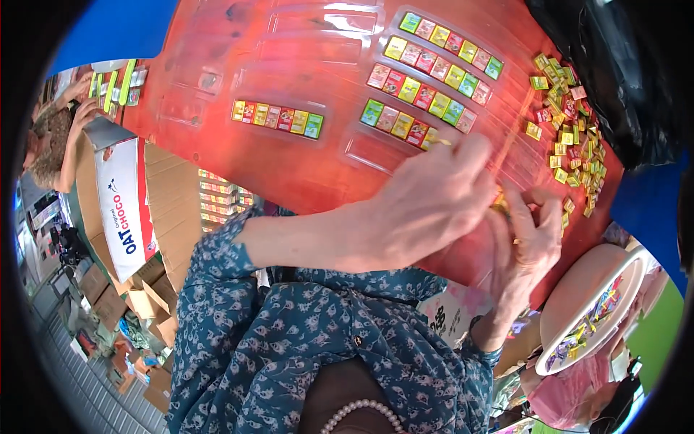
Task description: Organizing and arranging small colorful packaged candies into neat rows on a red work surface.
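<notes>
My left hand (441,199) reaches across the red table to the near end of a clear plastic tray (372,155). Its fingertips pinch a small yellow box (436,139) at the end of a row of small coloured boxes (401,124). Beside it, my right hand (533,235) is curled over the table with its fingers bent and partly blurred. Small yellow-and-red boxes (500,200) show at its fingertips, partly hidden by both hands. Further rows of green, pink, yellow and red boxes (426,94) fill the tray's far slots.
A loose pile of small boxes (571,137) lies at the right, beside black plastic (614,79). Another tray holds one row (278,119). A pale basin (629,264) with wrapped pieces stands at lower right. Cardboard boxes (170,181) and another person's hands (83,108) are at left.
</notes>
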`<state>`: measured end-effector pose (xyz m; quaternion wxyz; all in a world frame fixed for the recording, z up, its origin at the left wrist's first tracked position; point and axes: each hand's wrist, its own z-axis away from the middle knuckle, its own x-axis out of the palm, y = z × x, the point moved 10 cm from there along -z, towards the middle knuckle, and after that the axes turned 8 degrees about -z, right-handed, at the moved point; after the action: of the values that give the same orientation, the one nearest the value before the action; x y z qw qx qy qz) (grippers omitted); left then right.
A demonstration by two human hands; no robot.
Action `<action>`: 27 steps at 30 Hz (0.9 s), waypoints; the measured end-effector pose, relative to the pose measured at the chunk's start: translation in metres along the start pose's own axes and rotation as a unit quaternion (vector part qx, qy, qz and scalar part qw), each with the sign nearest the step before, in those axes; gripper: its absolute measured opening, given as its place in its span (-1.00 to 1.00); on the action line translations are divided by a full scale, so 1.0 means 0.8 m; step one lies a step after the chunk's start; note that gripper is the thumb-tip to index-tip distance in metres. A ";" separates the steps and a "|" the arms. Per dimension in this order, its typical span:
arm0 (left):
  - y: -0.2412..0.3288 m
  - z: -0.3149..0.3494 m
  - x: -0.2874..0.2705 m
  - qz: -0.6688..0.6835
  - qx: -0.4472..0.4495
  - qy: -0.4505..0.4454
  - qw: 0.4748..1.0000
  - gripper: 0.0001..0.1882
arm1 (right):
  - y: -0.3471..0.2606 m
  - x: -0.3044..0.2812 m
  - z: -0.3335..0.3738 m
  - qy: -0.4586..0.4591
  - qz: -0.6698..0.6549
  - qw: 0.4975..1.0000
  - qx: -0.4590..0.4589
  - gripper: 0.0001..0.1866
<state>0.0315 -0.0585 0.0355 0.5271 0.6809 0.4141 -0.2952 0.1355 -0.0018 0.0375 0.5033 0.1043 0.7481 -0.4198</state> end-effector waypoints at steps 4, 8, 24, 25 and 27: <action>-0.041 0.045 -0.043 -0.012 -0.050 -0.003 0.999 -0.74 | -0.051 0.049 -0.005 -0.024 -0.041 0.997 -0.067 -0.58; -0.080 0.065 -0.038 -0.064 -0.096 -0.059 0.992 -0.65 | -0.071 0.086 -0.015 -0.045 -0.085 0.994 -0.061 -0.59; -0.120 0.086 -0.038 0.047 -0.162 -0.079 0.982 -0.57 | -0.055 0.099 -0.010 -0.079 -0.159 0.984 0.009 -0.52; -0.122 0.086 -0.039 0.061 -0.165 -0.069 0.982 -0.59 | -0.054 0.097 -0.009 -0.079 -0.160 0.984 0.010 -0.52; -0.123 0.087 -0.041 0.076 -0.168 -0.061 0.981 -0.62 | -0.050 0.094 -0.008 -0.083 -0.186 0.979 0.024 -0.54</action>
<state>-0.0681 -0.1241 -0.0025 0.6791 0.5928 0.3719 -0.2217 0.0728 -0.0423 -0.0040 0.4739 -0.0595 0.7001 -0.5308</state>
